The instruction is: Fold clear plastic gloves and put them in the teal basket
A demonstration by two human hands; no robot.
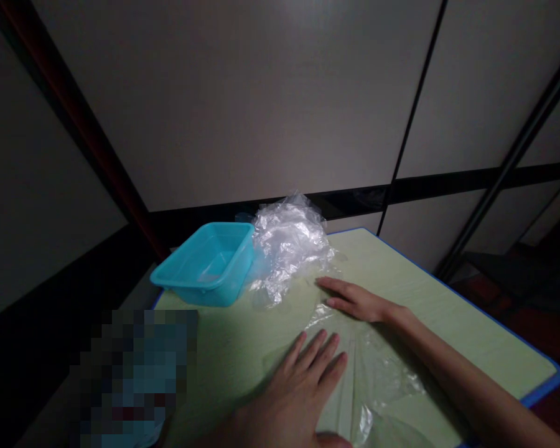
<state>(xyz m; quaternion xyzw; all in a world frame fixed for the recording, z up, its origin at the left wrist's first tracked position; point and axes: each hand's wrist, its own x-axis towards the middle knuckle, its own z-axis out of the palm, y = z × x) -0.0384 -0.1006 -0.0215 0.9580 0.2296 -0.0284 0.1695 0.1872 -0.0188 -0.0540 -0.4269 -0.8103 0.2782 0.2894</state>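
A clear plastic bag [378,373] lies spread out on the pale green tabletop. My left hand [303,386] rests flat across its left part, fingers stretched forward and a little apart. Farther forward, my right hand [354,302] lies low over the bag's far edge, fingers extended to the left and thumb apart. Neither hand grips anything that I can see. Just beyond my right hand sits a crumpled heap of clear plastic bags [292,242].
A turquoise plastic basin [205,264] stands at the table's far left, touching the heap. The table [401,274] has a blue edge. Pale panels with dark strips [270,112] rise behind it. A blurred-out patch [144,373] covers the lower left.
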